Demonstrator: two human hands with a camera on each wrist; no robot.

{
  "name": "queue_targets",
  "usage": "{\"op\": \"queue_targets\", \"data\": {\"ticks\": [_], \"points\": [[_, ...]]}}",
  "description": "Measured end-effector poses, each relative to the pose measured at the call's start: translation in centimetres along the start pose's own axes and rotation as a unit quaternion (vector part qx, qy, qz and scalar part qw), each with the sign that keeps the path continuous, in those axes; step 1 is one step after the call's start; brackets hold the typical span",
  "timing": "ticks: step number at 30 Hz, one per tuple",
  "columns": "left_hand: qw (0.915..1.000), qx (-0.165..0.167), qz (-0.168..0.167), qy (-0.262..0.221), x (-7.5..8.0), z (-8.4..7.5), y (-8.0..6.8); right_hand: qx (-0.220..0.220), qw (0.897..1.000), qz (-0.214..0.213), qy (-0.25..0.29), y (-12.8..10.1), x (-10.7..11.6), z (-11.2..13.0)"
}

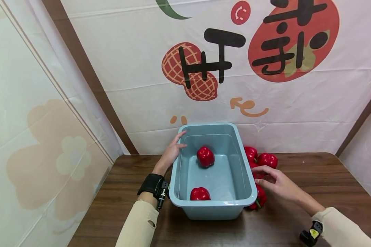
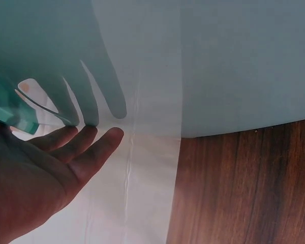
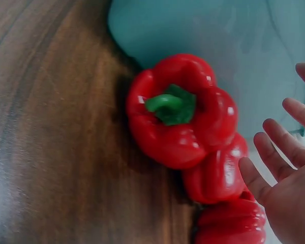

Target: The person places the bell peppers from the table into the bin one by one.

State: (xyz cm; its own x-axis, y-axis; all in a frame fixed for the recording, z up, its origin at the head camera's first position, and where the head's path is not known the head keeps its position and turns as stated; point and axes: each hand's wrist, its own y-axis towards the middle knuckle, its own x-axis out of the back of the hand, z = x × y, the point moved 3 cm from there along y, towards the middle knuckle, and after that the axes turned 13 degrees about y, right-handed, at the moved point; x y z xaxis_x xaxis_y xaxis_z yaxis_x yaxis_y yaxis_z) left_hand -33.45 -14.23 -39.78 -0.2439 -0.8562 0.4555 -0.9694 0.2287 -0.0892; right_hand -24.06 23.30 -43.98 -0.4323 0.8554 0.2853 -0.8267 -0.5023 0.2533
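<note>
A light blue plastic bin (image 1: 217, 206) stands on the table with two red bell peppers inside. One bell pepper (image 1: 205, 156) sits toward the far half and another bell pepper (image 1: 200, 194) by the near wall. My left hand (image 1: 172, 151) holds the bin's left rim, thumb and a finger over the edge. In the left wrist view, straight fingers (image 2: 96, 157) touch the outer wall. Along the right side, my right hand (image 1: 279, 183) hovers with spread, slightly bent fingers and nothing in them. Just beside it lies a bell pepper (image 3: 180, 114) with a green stem.
More red bell peppers (image 1: 267, 160) lie in a cluster against the bin's right side. The dark wood table (image 1: 309, 178) backs onto a printed white cloth (image 1: 136, 85), and a second cloth panel (image 1: 49, 144) rises on the left.
</note>
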Motion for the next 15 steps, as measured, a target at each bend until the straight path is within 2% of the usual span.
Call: {"op": "queue_targets", "data": {"ticks": [6, 12, 15], "points": [[1.0000, 0.000, -0.009, -0.001, -0.1, 0.0, -0.3, 0.010, 1.000, -0.004, -0.027, -0.2, -0.8, -0.9], [1.0000, -0.004, -0.008, -0.003, -0.1, -0.1, -0.2, 0.060, 0.996, -0.018, -0.061, -0.2, -1.2, -1.2], [1.0000, -0.004, -0.004, -0.005, -0.1, 0.0, -0.1, 0.065, 0.996, -0.019, -0.064, -0.2, -1.4, -1.4]]}}
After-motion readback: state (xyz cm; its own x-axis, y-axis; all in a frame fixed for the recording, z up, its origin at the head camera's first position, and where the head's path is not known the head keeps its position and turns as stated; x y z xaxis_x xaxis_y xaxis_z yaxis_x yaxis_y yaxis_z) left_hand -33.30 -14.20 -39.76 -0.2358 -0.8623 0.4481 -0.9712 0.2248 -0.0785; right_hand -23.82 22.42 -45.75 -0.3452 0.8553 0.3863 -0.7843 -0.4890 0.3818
